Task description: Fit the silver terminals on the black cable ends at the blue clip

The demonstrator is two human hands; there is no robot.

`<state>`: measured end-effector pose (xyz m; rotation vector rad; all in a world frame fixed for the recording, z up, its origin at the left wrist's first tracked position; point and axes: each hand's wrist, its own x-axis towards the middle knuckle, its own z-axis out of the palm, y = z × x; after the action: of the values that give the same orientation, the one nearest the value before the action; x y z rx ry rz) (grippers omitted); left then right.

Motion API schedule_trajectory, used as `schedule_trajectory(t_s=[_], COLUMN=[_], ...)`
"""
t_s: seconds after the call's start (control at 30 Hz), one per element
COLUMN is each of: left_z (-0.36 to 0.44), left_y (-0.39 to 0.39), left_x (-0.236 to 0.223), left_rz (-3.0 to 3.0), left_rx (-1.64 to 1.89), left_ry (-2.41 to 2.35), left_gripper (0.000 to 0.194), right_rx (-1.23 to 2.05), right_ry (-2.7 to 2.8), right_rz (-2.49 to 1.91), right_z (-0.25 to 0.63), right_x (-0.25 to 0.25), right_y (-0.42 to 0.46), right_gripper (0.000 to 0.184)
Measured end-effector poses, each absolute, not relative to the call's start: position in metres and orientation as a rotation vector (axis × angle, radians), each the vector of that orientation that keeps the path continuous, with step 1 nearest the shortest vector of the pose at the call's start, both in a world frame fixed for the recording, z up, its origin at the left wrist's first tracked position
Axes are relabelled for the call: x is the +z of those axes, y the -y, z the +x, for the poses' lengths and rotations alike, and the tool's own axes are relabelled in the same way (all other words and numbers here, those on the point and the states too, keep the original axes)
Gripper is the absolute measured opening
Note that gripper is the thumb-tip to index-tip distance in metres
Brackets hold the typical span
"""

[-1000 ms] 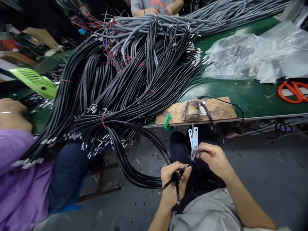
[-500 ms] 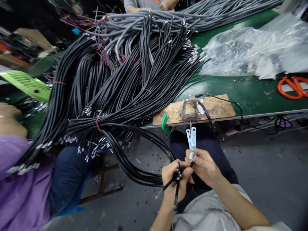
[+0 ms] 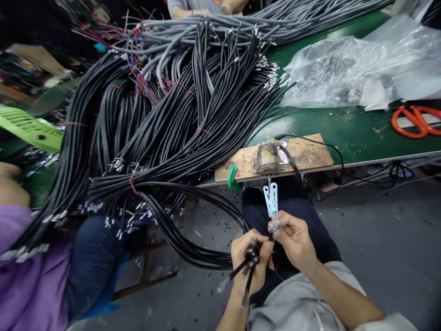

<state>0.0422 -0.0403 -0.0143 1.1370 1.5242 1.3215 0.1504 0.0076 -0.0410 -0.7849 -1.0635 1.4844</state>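
My left hand (image 3: 247, 262) is closed around a small bunch of black cable ends (image 3: 248, 263); two stripped tips poke out below my fist. My right hand (image 3: 292, 239) pinches one wire end (image 3: 274, 226) just under a pale blue clip (image 3: 271, 198). That clip hangs from a small motor (image 3: 268, 158) taped to a wooden board (image 3: 310, 154) at the bench edge. The black cables loop left from my left hand and up into the big pile of black cable bundles (image 3: 165, 133) on the green bench (image 3: 354, 133).
A person in a purple sleeve (image 3: 24, 271) sits at my left, and another person's arms (image 3: 206, 5) show at the far side. Crumpled clear plastic (image 3: 347, 69) and orange scissors (image 3: 411, 122) lie at the right. A green clamp (image 3: 233, 179) grips the board. Grey cables (image 3: 292, 23) lie behind.
My right hand has come down and left from the clip toward my left hand, the two now touching. The view has shifted slightly, so everything sits a little further left and up.
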Motion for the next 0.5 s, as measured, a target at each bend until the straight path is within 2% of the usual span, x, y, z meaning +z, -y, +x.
schedule_trajectory(t_s=[0.13, 0.2, 0.3, 0.37, 0.43, 0.5], left_z=[0.033, 0.025, 0.016, 0.014, 0.015, 0.017], left_y=[0.039, 0.035, 0.025, 0.019, 0.015, 0.013], left_x=[-0.02, -0.022, -0.023, -0.022, -0.019, -0.017], left_rz=[1.217, 1.245, 1.294, 1.32, 1.337, 1.341], left_rx=[1.258, 1.222, 1.224, 1.236, 1.255, 1.281], left_ry=[-1.527, -1.475, -1.301, -1.251, -1.273, -1.293], left_gripper=[0.026, 0.027, 0.027, 0.025, 0.02, 0.014], right_rx=[1.122, 1.332, 2.014, 2.336, 2.442, 2.367], right_ry=[1.251, 1.235, 0.99, 0.912, 1.019, 1.155], right_rz=[-0.855, -0.798, -0.642, -0.575, -0.626, -0.764], right_z=[0.154, 0.159, 0.167, 0.174, 0.183, 0.191], right_x=[-0.037, -0.034, -0.033, -0.033, -0.03, -0.025], right_y=[-0.006, -0.012, -0.027, -0.039, -0.052, -0.066], right_gripper=[0.011, 0.01, 0.03, 0.038, 0.038, 0.037])
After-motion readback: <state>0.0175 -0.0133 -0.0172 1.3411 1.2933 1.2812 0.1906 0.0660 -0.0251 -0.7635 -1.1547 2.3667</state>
